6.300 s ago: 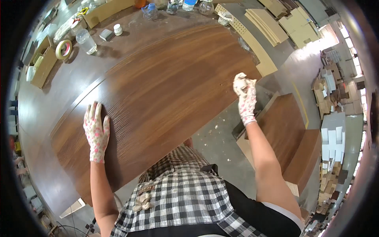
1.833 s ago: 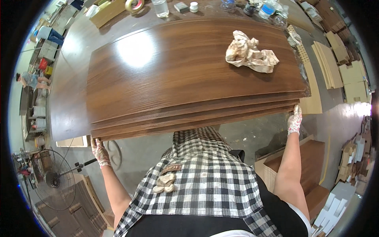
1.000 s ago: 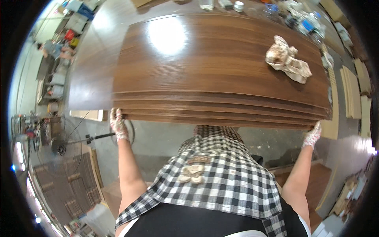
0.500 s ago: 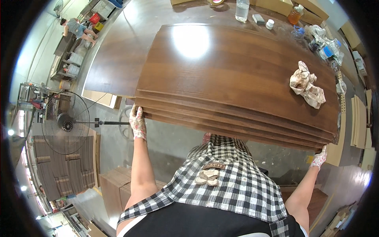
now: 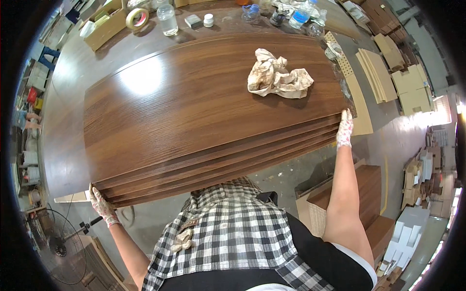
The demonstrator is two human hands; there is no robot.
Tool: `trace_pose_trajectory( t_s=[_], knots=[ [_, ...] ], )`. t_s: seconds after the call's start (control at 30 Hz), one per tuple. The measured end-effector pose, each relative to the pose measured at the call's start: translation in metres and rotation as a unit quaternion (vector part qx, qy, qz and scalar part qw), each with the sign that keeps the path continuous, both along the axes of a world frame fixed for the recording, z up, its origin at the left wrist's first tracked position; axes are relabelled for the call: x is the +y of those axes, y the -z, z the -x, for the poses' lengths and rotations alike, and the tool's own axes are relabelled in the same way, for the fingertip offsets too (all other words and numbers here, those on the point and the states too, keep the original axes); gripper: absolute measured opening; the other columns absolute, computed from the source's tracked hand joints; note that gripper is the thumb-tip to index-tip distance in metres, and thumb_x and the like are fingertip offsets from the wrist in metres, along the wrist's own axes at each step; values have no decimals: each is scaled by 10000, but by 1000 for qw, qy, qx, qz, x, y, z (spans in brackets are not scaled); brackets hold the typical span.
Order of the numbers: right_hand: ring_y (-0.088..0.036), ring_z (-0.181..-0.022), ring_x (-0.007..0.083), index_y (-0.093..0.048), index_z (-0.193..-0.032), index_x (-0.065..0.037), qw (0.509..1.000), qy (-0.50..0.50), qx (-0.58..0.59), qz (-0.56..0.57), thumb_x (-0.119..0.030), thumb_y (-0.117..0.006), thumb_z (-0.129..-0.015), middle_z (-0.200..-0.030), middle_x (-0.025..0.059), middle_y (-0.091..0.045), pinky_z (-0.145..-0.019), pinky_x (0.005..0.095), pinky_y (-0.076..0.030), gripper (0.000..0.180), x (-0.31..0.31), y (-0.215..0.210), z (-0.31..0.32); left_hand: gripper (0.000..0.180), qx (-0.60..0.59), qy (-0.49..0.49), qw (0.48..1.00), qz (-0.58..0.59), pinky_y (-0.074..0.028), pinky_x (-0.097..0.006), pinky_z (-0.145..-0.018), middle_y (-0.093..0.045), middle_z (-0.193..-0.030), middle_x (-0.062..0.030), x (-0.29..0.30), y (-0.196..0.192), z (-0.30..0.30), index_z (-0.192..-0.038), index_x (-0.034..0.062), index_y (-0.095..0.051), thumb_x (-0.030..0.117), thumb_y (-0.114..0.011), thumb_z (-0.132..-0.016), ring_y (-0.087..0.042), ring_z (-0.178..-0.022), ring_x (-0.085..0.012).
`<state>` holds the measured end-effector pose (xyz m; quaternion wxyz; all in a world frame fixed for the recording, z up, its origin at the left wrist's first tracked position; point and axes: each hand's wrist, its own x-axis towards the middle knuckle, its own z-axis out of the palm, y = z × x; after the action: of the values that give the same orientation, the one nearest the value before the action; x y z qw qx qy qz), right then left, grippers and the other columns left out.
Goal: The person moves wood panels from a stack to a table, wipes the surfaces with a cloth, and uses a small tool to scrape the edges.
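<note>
A stack of several dark brown wood-grain boards (image 5: 194, 121) lies in front of me, its near edges stepped like stairs. Against its near left corner rests my left hand (image 5: 102, 204), in a pale patterned glove, fingers stretched along the board ends. My right hand (image 5: 344, 129), gloved the same way, lies flat against the right end near the front corner, fingers straight and pointing up. Both hands touch the stack from its two ends; neither wraps round a board. On the top board sits a crumpled, brown-stained white rag (image 5: 276, 75), apart from both hands.
Beyond the stack, the table (image 5: 65, 126) holds a clear bottle (image 5: 167, 20), a tape roll (image 5: 137, 19), a small white jar (image 5: 208, 20) and a cardboard box (image 5: 104, 26). A standing fan (image 5: 59, 246) is at lower left. Brown panels (image 5: 369, 194) stand behind my right arm.
My view has turned rightward, so the stack and rag appear farther left and tilted the other way. Both hands remain at the stack's ends; the right hand's fingers now show more fully.
</note>
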<state>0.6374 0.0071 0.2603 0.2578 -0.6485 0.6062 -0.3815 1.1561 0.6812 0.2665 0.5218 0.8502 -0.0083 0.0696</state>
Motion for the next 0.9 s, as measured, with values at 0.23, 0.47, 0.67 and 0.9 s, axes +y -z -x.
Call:
trace_pose_trajectory(
  t_s=[0.23,0.47,0.67,0.9],
  knots=[
    [-502,-1097,233,-523,-1183,56,992,70,-100,-19,-307,-485,-931,-1188,156,-561,-967,335,-353,444,2,1,-22,365,-14,-69,997,29,-387,-305,-965,-556,-1191,-89,-13,9,3,-1227,-2,-508,234,-490,-949,-511,-1076,-170],
    [-507,-1088,362,-524,-1134,95,995,94,8,34,-377,-405,-945,-1162,262,-550,-940,393,-373,522,0,16,-25,401,-40,-71,997,8,-384,-326,-960,-540,-1213,-110,-11,10,12,-1231,-4,-505,278,-472,-947,-508,-1089,-209],
    [-447,-1166,366,-503,-1167,58,988,72,127,52,-393,-366,-947,-1219,263,-500,-1008,411,-324,520,-13,24,-13,390,-37,-86,995,-25,-406,-331,-939,-537,-1195,-118,-7,14,3,-1223,-2,-493,276,-464,-952,-513,-1072,-217],
    [-510,-1089,290,-561,-1110,16,993,95,16,75,-309,-429,-934,-1125,164,-576,-967,365,-374,392,-13,18,2,435,-2,-82,997,4,-428,-338,-909,-540,-1178,-128,-30,-17,16,-1248,-6,-464,297,-485,-937,-526,-1038,-227]
  ],
)
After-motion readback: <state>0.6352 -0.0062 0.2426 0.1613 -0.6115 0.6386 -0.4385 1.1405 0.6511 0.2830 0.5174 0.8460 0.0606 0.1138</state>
